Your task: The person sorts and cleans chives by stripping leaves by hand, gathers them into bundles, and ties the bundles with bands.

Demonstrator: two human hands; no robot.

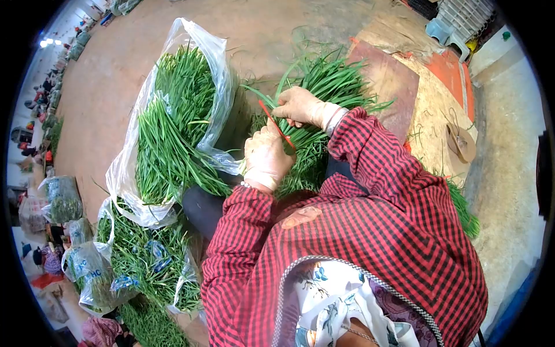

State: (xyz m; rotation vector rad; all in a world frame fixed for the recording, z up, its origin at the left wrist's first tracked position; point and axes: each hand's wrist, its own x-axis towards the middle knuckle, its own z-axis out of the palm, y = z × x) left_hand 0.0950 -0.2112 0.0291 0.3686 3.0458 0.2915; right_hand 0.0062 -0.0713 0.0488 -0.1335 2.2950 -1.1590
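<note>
My left hand (268,155), in a pale glove, is closed at the centre, with a thin red strip (263,110) running across its fingers. Pale stem ends poke out beside it, so it seems to grip some garlic chives. Just above and to the right, my right hand (303,107), also gloved, has its fingers pinched on a few green leaves. Beyond it a pile of garlic chives (335,78) spreads out, and more lie beneath both hands. What the right fingertips hold is partly hidden.
To the left stands an open clear plastic bag (130,153) packed with chive bundles (167,150). Loose greens (144,254) lie below it. A reddish board (393,81), a tan sandal (461,143) and a blue plastic stool (442,32) are at right. Other people and bags line the far left.
</note>
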